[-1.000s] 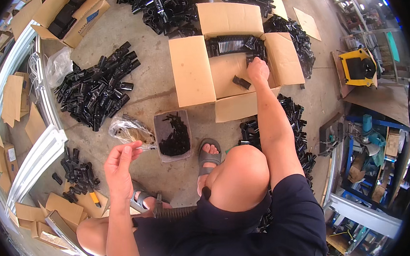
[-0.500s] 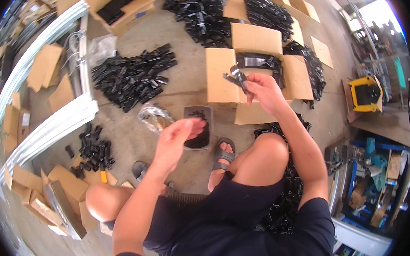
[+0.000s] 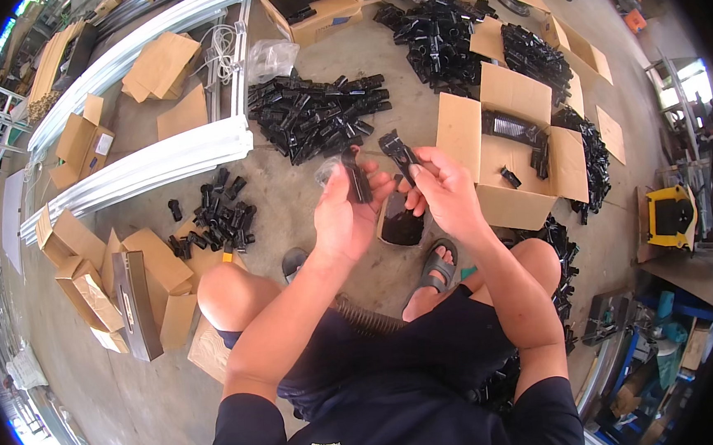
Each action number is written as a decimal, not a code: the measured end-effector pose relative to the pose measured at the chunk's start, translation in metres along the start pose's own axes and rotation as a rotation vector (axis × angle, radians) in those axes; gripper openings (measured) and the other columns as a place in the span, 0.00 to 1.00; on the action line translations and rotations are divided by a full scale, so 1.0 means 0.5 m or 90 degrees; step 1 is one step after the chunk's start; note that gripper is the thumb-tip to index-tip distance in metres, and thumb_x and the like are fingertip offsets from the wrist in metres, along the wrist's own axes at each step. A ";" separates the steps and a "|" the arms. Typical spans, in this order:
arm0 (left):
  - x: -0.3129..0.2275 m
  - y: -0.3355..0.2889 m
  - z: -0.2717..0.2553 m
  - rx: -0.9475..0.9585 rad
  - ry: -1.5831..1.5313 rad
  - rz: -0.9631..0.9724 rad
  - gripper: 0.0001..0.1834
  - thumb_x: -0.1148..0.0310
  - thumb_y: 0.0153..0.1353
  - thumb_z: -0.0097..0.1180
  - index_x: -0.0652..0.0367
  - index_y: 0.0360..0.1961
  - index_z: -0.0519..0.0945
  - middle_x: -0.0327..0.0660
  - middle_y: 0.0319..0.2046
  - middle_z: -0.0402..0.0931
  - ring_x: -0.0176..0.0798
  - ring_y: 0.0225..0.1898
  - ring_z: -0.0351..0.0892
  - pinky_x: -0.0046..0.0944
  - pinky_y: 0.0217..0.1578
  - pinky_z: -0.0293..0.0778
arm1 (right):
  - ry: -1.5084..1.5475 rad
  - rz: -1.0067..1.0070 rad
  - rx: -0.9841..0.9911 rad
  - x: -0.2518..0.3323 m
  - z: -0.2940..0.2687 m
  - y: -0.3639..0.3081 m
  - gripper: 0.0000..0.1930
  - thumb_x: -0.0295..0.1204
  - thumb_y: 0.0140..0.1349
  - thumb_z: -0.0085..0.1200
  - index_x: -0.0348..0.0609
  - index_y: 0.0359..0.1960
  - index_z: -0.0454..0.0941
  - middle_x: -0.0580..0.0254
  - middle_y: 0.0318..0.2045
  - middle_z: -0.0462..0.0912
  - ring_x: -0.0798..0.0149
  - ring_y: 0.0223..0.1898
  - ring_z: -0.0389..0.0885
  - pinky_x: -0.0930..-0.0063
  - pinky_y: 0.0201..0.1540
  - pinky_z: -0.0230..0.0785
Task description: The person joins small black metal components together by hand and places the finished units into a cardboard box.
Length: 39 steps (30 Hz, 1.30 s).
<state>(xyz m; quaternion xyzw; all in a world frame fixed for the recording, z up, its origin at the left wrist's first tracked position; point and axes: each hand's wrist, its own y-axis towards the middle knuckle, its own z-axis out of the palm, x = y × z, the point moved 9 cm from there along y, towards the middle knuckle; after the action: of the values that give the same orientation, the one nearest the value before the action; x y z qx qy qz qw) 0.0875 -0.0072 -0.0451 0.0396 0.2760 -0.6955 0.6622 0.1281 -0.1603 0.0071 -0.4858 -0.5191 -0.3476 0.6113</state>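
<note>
My left hand (image 3: pixel 341 217) is closed on a short black plastic part (image 3: pixel 359 181), held nearly upright between thumb and fingers. Beside it, my right hand (image 3: pixel 447 193) pinches a longish black plastic part (image 3: pixel 399 152), its wider end pointing up and away from me. The two hands are close together, and the parts appear apart. Under them on the floor stands a grey bin (image 3: pixel 382 219) of small black pieces, partly hidden by my fingers. An open carton (image 3: pixel 514 205) to the right of my right hand holds a row of black parts and a loose black part (image 3: pixel 510 177).
Black parts lie in a heap (image 3: pixel 316 114) ahead, a larger heap (image 3: pixel 435 43) beyond, and a small pile (image 3: pixel 222 215) at left. White metal profiles (image 3: pixel 154 166) and torn cardboard boxes (image 3: pixel 161 261) fill the left. A yellow-framed object (image 3: pixel 672 217) stands at right.
My right hand has come back from over the carton, still with a black part. My left hand, blurred over the bin before, now holds a black part beside it. The view has shifted left.
</note>
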 end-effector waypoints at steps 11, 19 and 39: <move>-0.054 0.020 -0.017 0.015 0.071 0.153 0.17 0.65 0.78 0.49 0.56 0.63 0.73 0.43 0.52 0.80 0.43 0.60 0.76 0.45 0.60 0.74 | -0.248 -0.185 0.081 0.009 0.122 0.004 0.13 0.22 0.67 0.60 0.36 0.51 0.73 0.48 0.40 0.86 0.54 0.35 0.89 0.67 0.38 0.80; -0.039 0.006 0.022 0.033 0.097 0.098 0.21 0.65 0.78 0.48 0.55 0.68 0.68 0.43 0.59 0.76 0.44 0.63 0.74 0.46 0.64 0.72 | 0.008 -0.043 0.094 -0.028 0.107 0.021 0.18 0.19 0.64 0.62 0.34 0.54 0.72 0.51 0.41 0.88 0.70 0.36 0.86 0.72 0.39 0.79; -0.059 0.008 0.035 0.124 0.233 -0.017 0.19 0.69 0.75 0.53 0.63 0.63 0.76 0.44 0.61 0.79 0.39 0.57 0.80 0.42 0.60 0.75 | -0.016 -0.120 0.138 0.015 0.096 0.015 0.22 0.16 0.65 0.60 0.32 0.62 0.74 0.59 0.46 0.86 0.72 0.46 0.84 0.74 0.53 0.79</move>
<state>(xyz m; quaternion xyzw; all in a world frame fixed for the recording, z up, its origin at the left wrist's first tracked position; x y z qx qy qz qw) 0.1001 0.0120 -0.0193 0.2256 0.3237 -0.7087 0.5848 0.1224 -0.1115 0.0122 -0.3705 -0.6047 -0.3390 0.6182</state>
